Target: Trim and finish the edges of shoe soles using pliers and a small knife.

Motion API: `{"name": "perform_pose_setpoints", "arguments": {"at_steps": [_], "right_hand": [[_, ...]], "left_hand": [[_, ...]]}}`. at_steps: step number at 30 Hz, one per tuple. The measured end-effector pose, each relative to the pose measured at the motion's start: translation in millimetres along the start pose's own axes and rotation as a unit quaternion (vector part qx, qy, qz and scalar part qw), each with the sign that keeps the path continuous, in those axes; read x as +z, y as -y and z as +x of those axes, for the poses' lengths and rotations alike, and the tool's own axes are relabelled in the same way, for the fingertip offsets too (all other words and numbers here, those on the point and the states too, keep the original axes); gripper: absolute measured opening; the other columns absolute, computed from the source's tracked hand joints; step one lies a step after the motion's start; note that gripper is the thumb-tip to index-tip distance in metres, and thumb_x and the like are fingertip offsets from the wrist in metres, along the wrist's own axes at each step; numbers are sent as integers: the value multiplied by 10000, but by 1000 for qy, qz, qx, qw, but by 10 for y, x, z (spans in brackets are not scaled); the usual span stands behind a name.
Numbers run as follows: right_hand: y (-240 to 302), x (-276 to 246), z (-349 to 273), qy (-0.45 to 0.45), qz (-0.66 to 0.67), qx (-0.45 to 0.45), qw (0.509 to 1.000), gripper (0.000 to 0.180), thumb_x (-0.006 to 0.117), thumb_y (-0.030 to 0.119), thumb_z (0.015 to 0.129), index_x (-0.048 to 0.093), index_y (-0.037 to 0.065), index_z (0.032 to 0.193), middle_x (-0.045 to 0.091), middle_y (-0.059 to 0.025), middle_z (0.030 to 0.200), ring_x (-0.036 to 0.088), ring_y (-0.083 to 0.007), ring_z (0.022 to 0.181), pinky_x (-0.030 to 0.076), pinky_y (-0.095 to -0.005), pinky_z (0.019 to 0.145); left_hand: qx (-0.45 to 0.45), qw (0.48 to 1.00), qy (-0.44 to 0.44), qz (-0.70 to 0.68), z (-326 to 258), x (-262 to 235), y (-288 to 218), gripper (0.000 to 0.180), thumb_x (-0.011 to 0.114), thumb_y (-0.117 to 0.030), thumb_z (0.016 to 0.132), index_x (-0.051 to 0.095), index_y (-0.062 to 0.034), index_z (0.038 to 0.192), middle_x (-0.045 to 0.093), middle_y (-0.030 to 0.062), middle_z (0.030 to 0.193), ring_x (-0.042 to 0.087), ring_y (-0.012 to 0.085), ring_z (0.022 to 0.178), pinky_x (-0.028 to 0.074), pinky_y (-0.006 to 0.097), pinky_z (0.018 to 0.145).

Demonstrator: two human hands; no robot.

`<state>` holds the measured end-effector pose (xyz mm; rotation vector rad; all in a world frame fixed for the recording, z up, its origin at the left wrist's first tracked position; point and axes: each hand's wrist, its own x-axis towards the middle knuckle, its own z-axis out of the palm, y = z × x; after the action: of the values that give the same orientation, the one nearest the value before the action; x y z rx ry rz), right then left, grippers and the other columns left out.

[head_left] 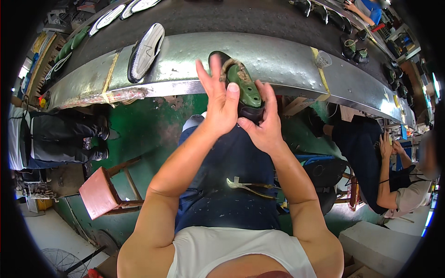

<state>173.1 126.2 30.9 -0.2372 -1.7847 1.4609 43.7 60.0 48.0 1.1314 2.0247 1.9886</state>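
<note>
Both of my hands hold a black shoe upper stretched over a green shoe last point(242, 84), raised in front of me over my lap. My left hand point(219, 104) grips its left side with the thumb on the last and the fingers spread upward. My right hand point(263, 121) cups it from below and the right. A pair of pincers point(245, 185) lies across my dark blue apron on my lap.
A curved metal conveyor edge point(185, 60) runs across in front, carrying a white shoe sole point(146, 51) and more soles and black shoes farther off. A red stool point(99, 192) stands at my left. Seated people work at my left and right.
</note>
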Motion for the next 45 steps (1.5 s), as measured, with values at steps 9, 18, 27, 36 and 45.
{"name": "perform_pose_setpoints", "arguments": {"at_steps": [9,18,27,36,45], "right_hand": [[228,160,-3,0,-87,24,996,837,694,289,928,206,-70,1506,471,-255,1416,535,-313,1271,431,-401,1054],[199,4,182,9,41,110,993,710,759,131,865,401,-59,1448,590,-114,1308,555,-165,1200,443,-314,1030],[-324,-510,1621,-173,230,92,953,488,689,222,937,533,-75,1291,649,-153,1193,651,-229,1085,523,-330,914],[-1274,-750,2250,-81,-379,78,918,730,687,306,901,382,-45,1464,455,-286,1467,453,-389,1370,362,-419,1142],[3,-761,-434,176,-367,65,911,241,743,246,836,631,45,909,619,-152,915,620,-338,864,513,-430,770]], "left_hand": [[237,954,181,14,541,-52,-236,439,454,-311,1023,713,-54,780,648,99,1030,601,288,981,334,462,1015],[210,967,138,-45,525,-99,-159,332,484,-257,1031,606,-17,1227,490,197,1378,454,318,1309,337,435,1108],[83,828,-82,548,1550,-2117,537,744,775,-334,807,471,55,1364,506,312,1363,504,449,1248,404,496,1072],[-140,971,23,194,1641,-2486,1051,458,691,-208,925,580,103,1243,692,156,1107,635,190,982,492,335,898],[-72,990,106,65,-187,-2177,290,765,744,-219,861,382,128,1440,541,252,1372,509,285,1300,365,385,1119]]}}
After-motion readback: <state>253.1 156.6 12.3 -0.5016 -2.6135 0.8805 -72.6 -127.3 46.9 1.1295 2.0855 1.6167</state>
